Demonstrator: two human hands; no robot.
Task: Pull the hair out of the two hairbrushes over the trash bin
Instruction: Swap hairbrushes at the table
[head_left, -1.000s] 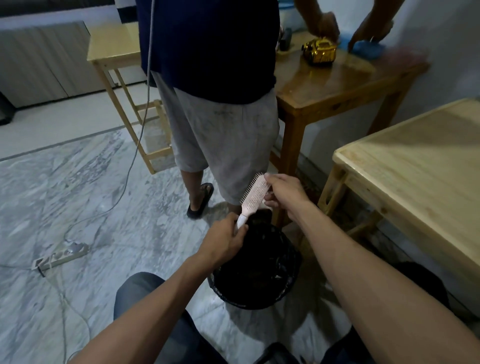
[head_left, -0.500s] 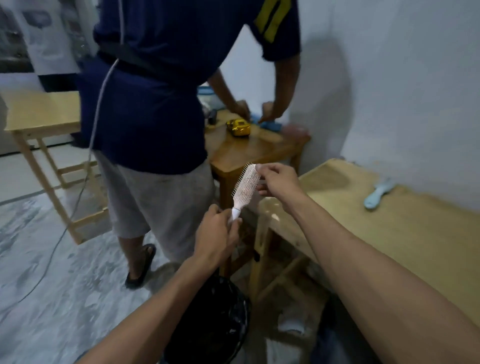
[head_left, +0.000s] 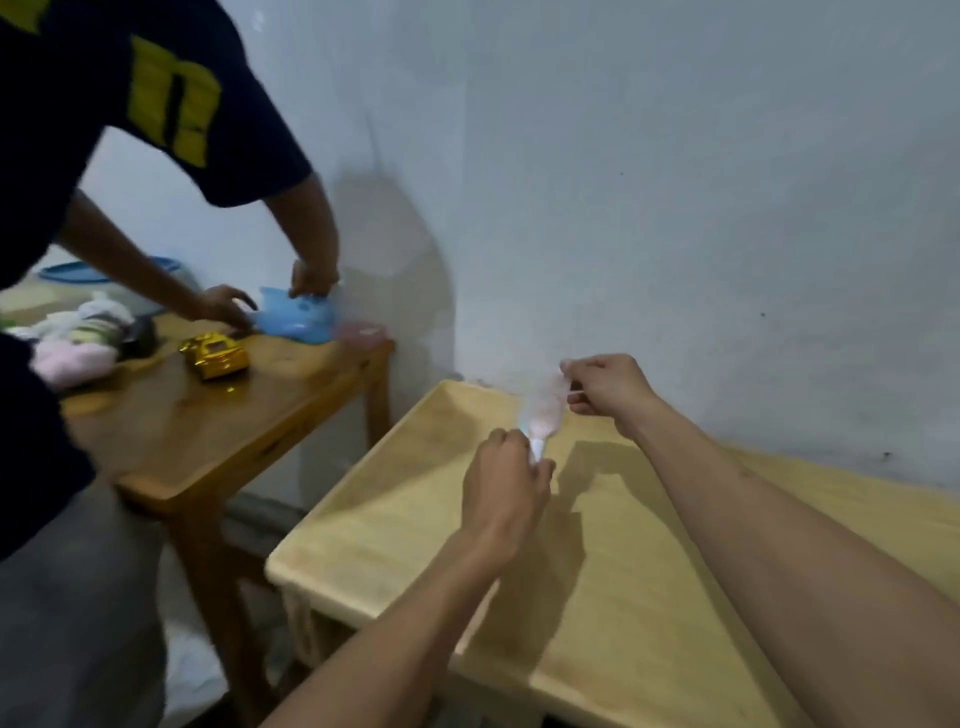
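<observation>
Pale painted wall backs a light wooden table (head_left: 649, 597), its top smooth and matte, and your pink hairbrush (head_left: 545, 410) hangs over it, blurred and tilted. Your left hand (head_left: 504, 488) is closed around the thin white handle; your right hand (head_left: 605, 387) pinches the brush's top end. Judge it light, stiff plastic, likely slick at the handle, so grip low and firmly and pluck hair at the bristle roots. No trash bin shows. Beside you, another person works at a darker varnished table (head_left: 218, 431).
</observation>
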